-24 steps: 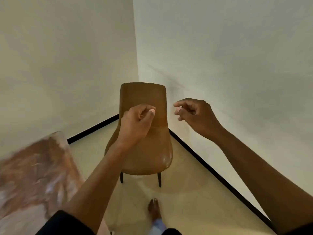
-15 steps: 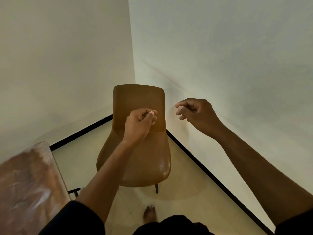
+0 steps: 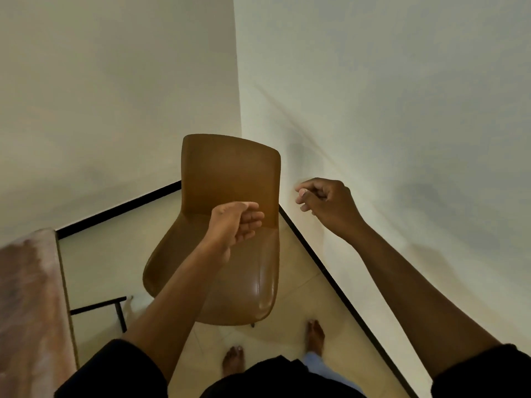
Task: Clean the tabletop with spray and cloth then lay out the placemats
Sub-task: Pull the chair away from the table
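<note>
The left hand (image 3: pixel 234 222), which 0.5 s earlier was curled into a loose fist with the thumb on the fingers, had now opened: its fingers lay relaxed and almost straight above the brown chair (image 3: pixel 227 231), holding nothing. The right hand (image 3: pixel 327 203) remained beside the wall (image 3: pixel 373 110), fingers loosely curled and empty. The view had also turned a little, so both bare feet were visible. The table (image 3: pixel 28 297) was only at the left edge, blurred, well apart from both hands. No spray, cloth or placemat was visible, so I judge that cleaning was not in progress. No writing or brand could be read.
</note>
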Available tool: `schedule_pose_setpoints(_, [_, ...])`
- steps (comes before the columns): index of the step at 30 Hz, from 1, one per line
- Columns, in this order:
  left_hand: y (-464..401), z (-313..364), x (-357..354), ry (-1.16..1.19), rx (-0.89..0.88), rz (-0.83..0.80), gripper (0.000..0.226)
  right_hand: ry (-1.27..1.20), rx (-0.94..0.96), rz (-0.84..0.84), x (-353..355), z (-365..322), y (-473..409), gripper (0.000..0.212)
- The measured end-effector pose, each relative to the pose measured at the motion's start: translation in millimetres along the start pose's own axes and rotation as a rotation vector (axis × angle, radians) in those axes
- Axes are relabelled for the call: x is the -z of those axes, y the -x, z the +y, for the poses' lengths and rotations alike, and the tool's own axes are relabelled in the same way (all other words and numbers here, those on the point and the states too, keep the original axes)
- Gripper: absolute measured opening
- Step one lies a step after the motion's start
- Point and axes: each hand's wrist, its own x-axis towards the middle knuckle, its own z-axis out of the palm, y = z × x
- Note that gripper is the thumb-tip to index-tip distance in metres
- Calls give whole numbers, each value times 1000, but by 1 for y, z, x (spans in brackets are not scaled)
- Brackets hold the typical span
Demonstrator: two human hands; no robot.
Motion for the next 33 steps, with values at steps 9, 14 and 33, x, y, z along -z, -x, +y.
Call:
schedule_pose_setpoints(9, [-35,-13,-84,421,281,210,32,66,125,-271,23,44,-88,19])
schedule_pose_setpoints(14, [-55,-20,-99,674,376,296,33,136,243,-434,9,42,-129,20])
schedule_pose_setpoints(33, [-153,-35,-38,819,458,529,32,673,727,-624,-108,-14,-230,25])
